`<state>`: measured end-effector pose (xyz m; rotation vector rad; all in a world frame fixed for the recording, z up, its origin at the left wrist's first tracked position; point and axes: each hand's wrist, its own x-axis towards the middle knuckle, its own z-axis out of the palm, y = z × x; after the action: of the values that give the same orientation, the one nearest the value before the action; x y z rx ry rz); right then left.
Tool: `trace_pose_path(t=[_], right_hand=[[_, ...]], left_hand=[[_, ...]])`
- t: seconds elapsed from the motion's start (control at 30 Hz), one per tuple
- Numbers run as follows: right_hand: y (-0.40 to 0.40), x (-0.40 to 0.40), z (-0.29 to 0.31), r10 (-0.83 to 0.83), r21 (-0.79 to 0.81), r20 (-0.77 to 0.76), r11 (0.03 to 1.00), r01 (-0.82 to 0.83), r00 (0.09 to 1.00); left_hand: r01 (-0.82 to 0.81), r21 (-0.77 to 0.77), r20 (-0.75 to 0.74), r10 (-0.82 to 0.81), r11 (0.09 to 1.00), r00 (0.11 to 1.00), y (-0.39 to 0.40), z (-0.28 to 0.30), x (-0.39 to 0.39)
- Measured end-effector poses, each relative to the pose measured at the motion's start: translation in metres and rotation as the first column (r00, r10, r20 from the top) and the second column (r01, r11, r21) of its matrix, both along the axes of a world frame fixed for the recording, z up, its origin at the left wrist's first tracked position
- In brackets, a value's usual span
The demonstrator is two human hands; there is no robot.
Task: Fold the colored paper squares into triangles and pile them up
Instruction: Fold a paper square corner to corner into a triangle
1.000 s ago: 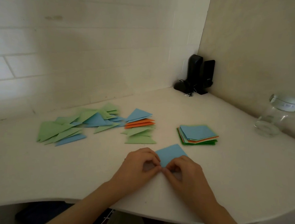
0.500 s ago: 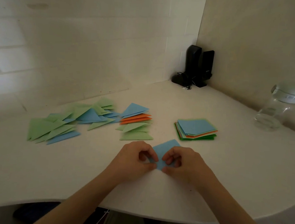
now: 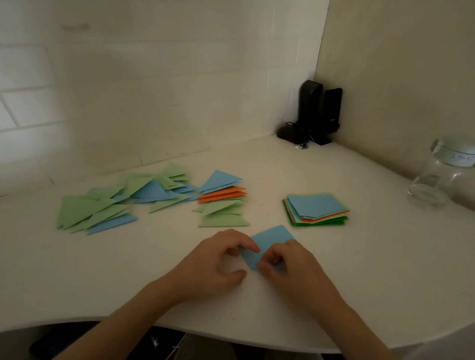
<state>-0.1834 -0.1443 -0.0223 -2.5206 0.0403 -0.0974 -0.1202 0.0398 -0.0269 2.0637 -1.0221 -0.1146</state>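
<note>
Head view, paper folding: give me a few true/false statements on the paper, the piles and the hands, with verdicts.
1. Both hands hold a blue paper square. True: the left hand and right hand pinch its near corner.
2. The stack of unfolded squares has an orange sheet on top. False: the top sheet is blue.
3. The neat pile of triangles has a blue triangle on top. True.
4. The glass jar stands left of the scattered triangles. False: it stands at the far right, by the wall.
5. The black speakers stand in the far corner. True.
</note>
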Motion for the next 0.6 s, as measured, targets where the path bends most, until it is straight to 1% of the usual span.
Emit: trace_pose_path(t=[0.07, 0.13, 0.2, 0.27, 0.4, 0.5, 0.53, 0.6], right_hand=[[-0.004, -0.003, 0.007, 0.031, 0.063, -0.025, 0.998, -0.03, 0.999], [-0.01, -0.006, 0.016, 0.067, 0.086, -0.054, 0.994, -0.062, 0.996], [-0.015, -0.008, 0.022, 0.098, 0.054, -0.059, 0.994, -0.095, 0.993], [-0.019, -0.009, 0.022, 0.104, -0.014, -0.033, 0.994, -0.104, 0.994], [-0.026, -0.013, 0.016, 0.112, -0.074, 0.01, 0.991, -0.111, 0.994], [-0.031, -0.016, 0.006, 0.142, -0.128, 0.014, 0.982, -0.139, 0.99], [-0.031, -0.016, 0.002, 0.138, -0.142, 0.043, 0.981, -0.131, 0.989], [-0.028, -0.017, -0.003, 0.079, -0.122, 0.125, 0.991, -0.064, 0.989]], left_hand=[[0.009, 0.05, 0.129, -0.015, 0.999, 0.991, -0.001, -0.002, -0.002], [-0.01, 0.096, 0.252, -0.015, 0.995, 0.967, -0.004, -0.002, -0.002], [-0.031, 0.138, 0.382, -0.024, 0.99, 0.924, -0.006, -0.003, -0.001], [-0.054, 0.156, 0.463, -0.025, 0.986, 0.886, -0.008, -0.004, -0.001], [-0.086, 0.181, 0.497, -0.016, 0.98, 0.868, -0.014, -0.009, -0.007], [-0.125, 0.126, 0.42, 0.062, 0.984, 0.906, -0.015, -0.008, -0.006], [-0.141, 0.105, 0.394, 0.089, 0.984, 0.915, -0.016, -0.008, -0.006], [-0.178, 0.072, 0.359, 0.141, 0.981, 0.923, -0.019, -0.009, -0.006]])
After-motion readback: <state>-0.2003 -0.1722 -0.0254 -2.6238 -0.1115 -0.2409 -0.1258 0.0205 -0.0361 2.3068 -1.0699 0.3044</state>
